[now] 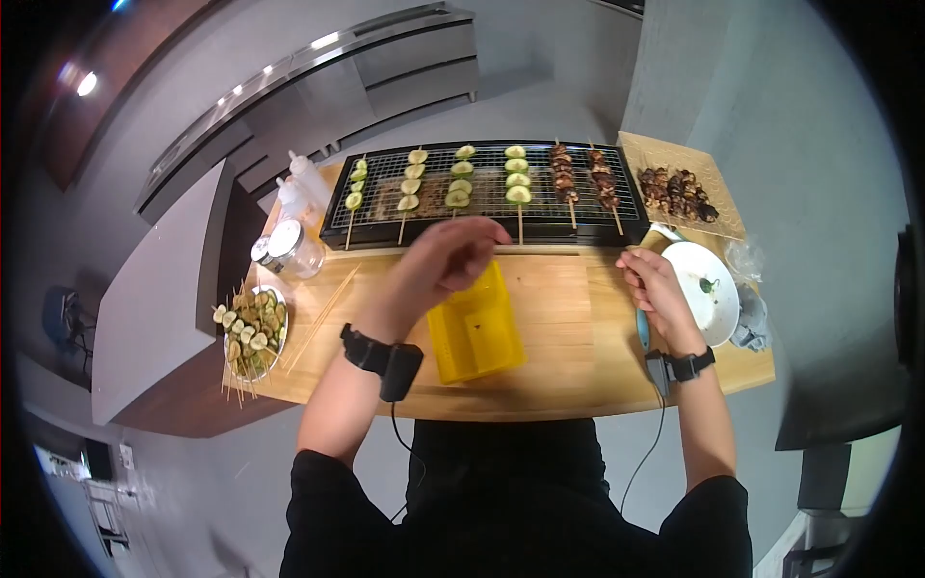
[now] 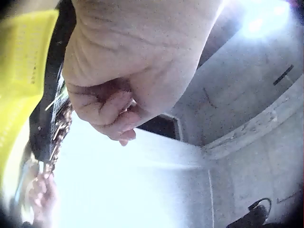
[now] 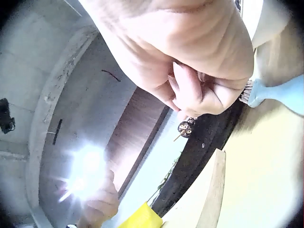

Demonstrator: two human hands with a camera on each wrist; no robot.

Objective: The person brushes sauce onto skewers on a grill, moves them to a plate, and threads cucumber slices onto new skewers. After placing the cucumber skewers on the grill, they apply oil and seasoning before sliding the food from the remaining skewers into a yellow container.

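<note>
Curled right grip (image 3: 190, 61) near a blue-handled brush (image 3: 276, 92)

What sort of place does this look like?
Probably a kitchen or cooking workspace: a grill bearing skewers sits on a table, bottles stand beside it, and a long metallic counter lines the wall.

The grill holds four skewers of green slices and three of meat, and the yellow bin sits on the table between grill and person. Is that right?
Not quite: the head view shows only two meat skewers on the grill. The four green-slice skewers and the yellow bin are as you say.
</note>
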